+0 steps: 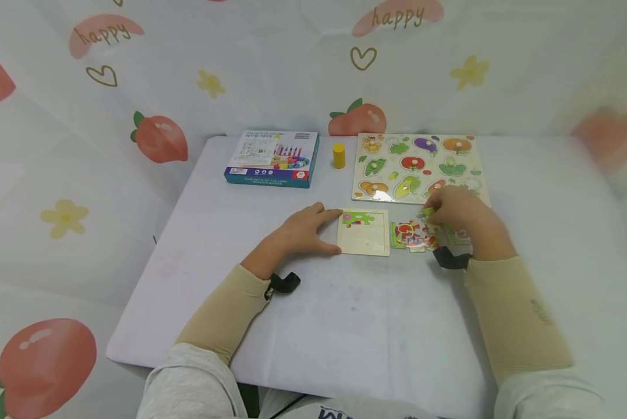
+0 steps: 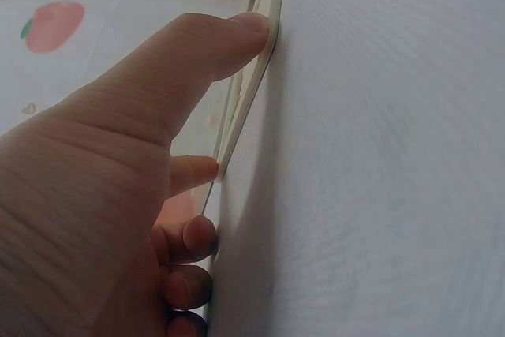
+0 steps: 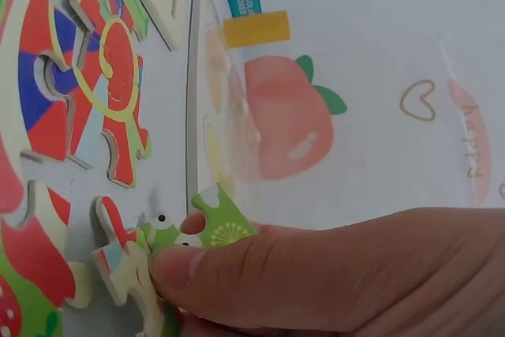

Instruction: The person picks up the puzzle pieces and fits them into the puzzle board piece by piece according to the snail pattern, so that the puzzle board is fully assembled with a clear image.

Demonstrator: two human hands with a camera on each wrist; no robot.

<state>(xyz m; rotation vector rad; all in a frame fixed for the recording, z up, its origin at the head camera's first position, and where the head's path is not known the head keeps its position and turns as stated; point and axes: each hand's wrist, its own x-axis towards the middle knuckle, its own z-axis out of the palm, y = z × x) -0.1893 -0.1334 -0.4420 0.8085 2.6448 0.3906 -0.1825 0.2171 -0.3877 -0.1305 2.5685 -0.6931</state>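
My left hand (image 1: 305,233) lies at the left side of a square wooden puzzle board (image 1: 365,238). Its thumb and index finger, spread and fairly straight, touch the two left corners; the other fingers bend loosely below in the left wrist view. Joined green pieces (image 1: 357,219) sit along the board's upper left. To the right, my right hand (image 1: 457,208) pinches a green puzzle piece (image 3: 225,222) with a pale starburst print between thumb and fingers. Beneath it, loose red, blue and green puzzle pieces (image 1: 413,234) lie in a pile, partly hidden by the hand.
Behind the hands lies a vegetable peg board (image 1: 397,169). A yellow cylinder (image 1: 339,156) stands left of it, beside a flat blue-and-white box (image 1: 271,160). A peach-printed cloth (image 1: 271,64) hangs behind the white table (image 1: 344,326).
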